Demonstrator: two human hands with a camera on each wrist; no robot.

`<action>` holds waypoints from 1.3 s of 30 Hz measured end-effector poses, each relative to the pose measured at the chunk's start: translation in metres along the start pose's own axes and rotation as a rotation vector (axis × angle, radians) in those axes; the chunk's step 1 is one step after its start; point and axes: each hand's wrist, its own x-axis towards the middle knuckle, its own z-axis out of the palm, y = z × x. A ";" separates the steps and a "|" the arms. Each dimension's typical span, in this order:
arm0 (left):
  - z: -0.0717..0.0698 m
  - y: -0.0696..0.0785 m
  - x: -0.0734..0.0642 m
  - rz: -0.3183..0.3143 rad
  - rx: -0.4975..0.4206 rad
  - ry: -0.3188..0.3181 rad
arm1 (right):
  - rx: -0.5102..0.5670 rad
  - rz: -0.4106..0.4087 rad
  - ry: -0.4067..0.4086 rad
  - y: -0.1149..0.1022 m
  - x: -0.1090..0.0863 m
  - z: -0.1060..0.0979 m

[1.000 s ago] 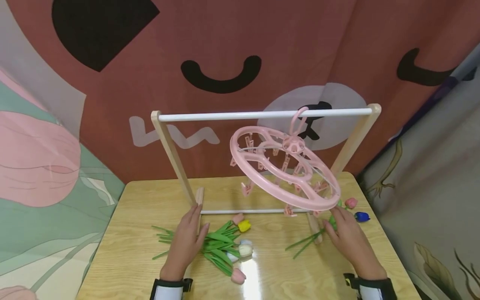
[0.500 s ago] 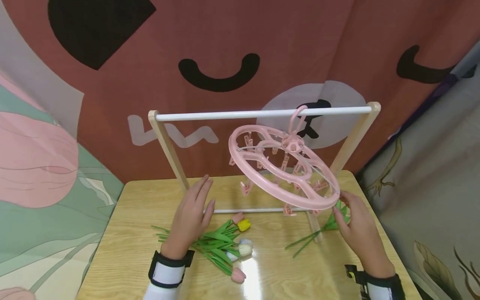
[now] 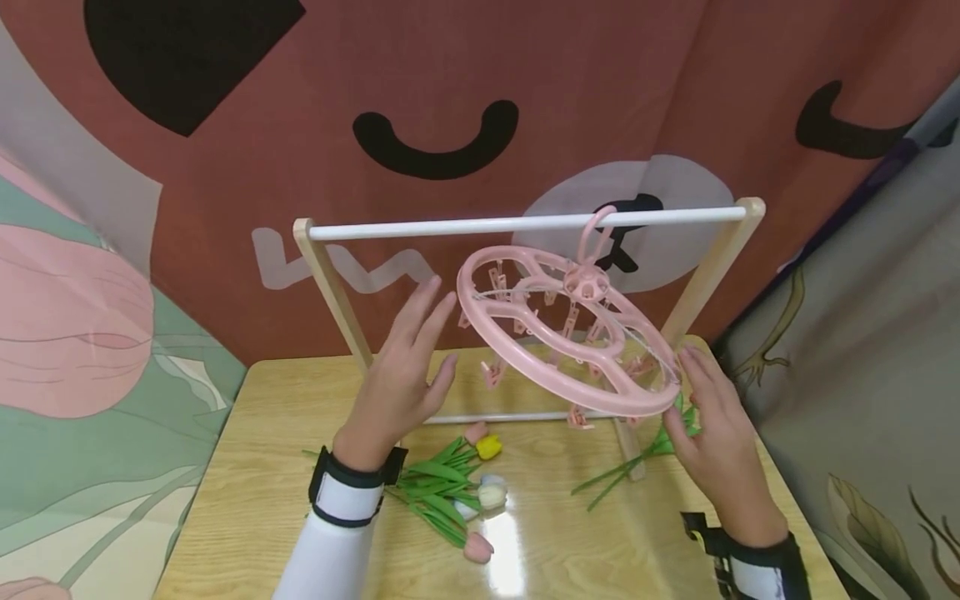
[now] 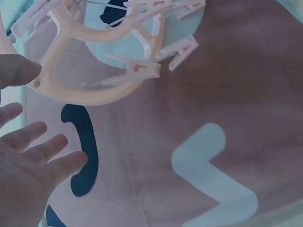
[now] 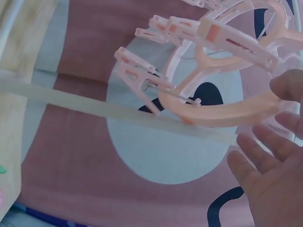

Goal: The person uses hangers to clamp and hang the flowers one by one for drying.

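A round pink clip hanger (image 3: 536,379) with dangling clothes pegs (image 4: 180,52) hangs tilted by its hook from the white top bar (image 3: 450,227) of a wooden-sided rack. My left hand (image 3: 401,379) is raised just left of its rim, fingers spread and holding nothing. In the left wrist view the thumb overlaps the rim; contact cannot be told. My right hand (image 3: 716,437) is at the rim's low right end, its fingers (image 5: 262,153) extended and the thumb close to the rim; whether it touches is unclear.
Several artificial tulips (image 3: 442,487) lie on the wooden table (image 3: 247,500) at centre left. More green stems (image 3: 637,462) lie by the rack's right foot, partly behind my right hand. A printed curtain (image 3: 450,83) hangs behind the rack.
My left hand has risen from the rack's left foot to beside the hanger's left rim. My right hand has lifted off the tulips at right and come up to the hanger's right rim.
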 end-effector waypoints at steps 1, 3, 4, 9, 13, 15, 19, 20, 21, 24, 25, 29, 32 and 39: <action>0.000 0.001 0.004 0.010 -0.007 -0.009 | -0.002 -0.003 -0.017 -0.001 0.001 -0.001; 0.002 0.001 0.010 0.034 -0.010 -0.021 | -0.010 -0.002 -0.057 -0.004 0.004 -0.001; 0.003 0.001 0.013 0.045 -0.011 -0.026 | -0.005 -0.002 -0.066 -0.004 0.005 -0.001; 0.012 0.000 0.025 0.067 -0.018 -0.027 | 0.022 -0.022 -0.071 -0.007 0.010 0.002; 0.017 0.000 0.027 0.061 -0.043 -0.006 | 0.059 -0.055 -0.045 -0.008 0.013 0.007; 0.017 -0.001 0.026 0.060 -0.045 0.006 | 0.073 -0.063 -0.044 -0.009 0.014 0.009; 0.016 -0.001 0.022 0.056 -0.027 0.040 | 0.080 -0.077 -0.051 -0.010 0.017 0.011; 0.015 -0.001 0.021 0.056 -0.023 0.051 | 0.078 -0.080 -0.054 -0.011 0.018 0.011; 0.014 -0.001 0.019 0.057 -0.021 0.064 | 0.073 -0.084 -0.057 -0.011 0.019 0.011; 0.013 -0.001 0.016 0.066 -0.024 0.099 | 0.071 -0.100 -0.063 -0.014 0.023 0.012; 0.013 -0.001 0.015 0.069 -0.027 0.105 | 0.071 -0.105 -0.068 -0.015 0.025 0.012; 0.010 -0.003 0.010 0.059 -0.044 0.124 | 0.072 -0.133 -0.084 -0.018 0.031 0.014; 0.008 -0.005 0.004 0.037 -0.059 0.133 | 0.071 -0.155 -0.100 -0.020 0.036 0.016; 0.002 -0.007 -0.007 -0.010 -0.063 0.149 | 0.094 -0.197 -0.123 -0.022 0.046 0.019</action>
